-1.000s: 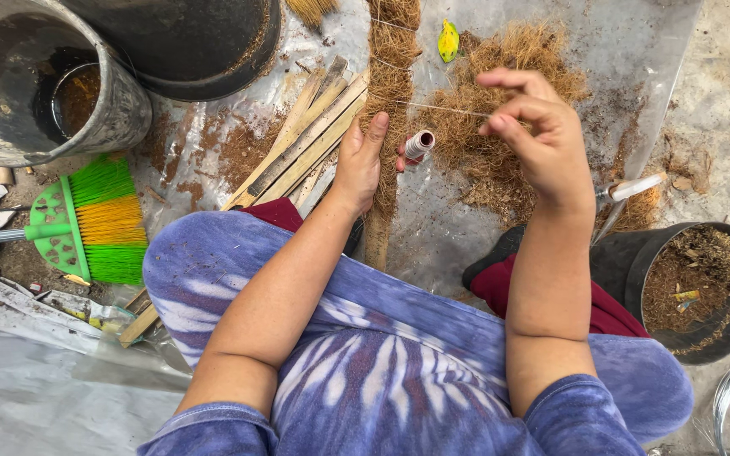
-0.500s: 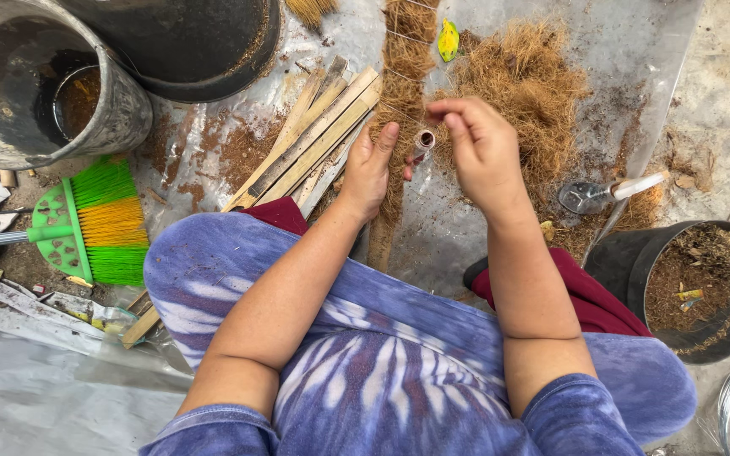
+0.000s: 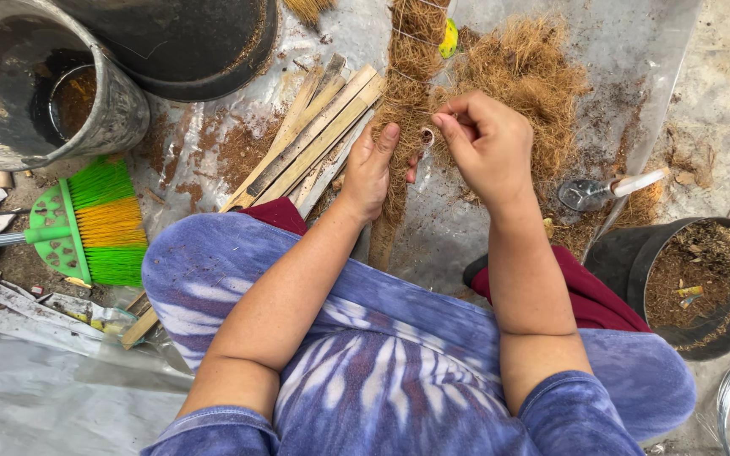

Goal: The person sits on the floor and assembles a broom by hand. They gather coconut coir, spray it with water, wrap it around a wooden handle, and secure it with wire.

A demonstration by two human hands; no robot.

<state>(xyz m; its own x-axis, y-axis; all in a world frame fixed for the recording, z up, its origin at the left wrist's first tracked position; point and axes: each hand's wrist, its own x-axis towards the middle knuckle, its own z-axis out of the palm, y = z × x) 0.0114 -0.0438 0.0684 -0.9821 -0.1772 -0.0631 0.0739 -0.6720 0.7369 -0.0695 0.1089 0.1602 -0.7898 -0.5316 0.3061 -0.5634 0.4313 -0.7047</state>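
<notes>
A long pole wrapped in brown coconut fibre [image 3: 407,93] and bound with thin string runs from the top edge down between my hands. My left hand [image 3: 371,173] clasps the pole's lower part, fingers laid along the fibre. My right hand [image 3: 487,143] is pinched on a small thread spool [image 3: 425,136] right beside the pole, touching my left fingertips. A loose heap of coconut fibre [image 3: 525,76] lies behind my right hand on a plastic sheet [image 3: 441,228].
Split bamboo sticks [image 3: 314,135] lie left of the pole. A grey bucket [image 3: 120,110] and a black tub [image 3: 213,51] stand top left, a green and yellow brush [image 3: 95,221] at left. A metal trowel [image 3: 601,190] and a black pot of soil [image 3: 694,287] are at right.
My right hand came in from the right of the fibre heap to the pole, bringing the spool against it. My left hand stayed on the pole.
</notes>
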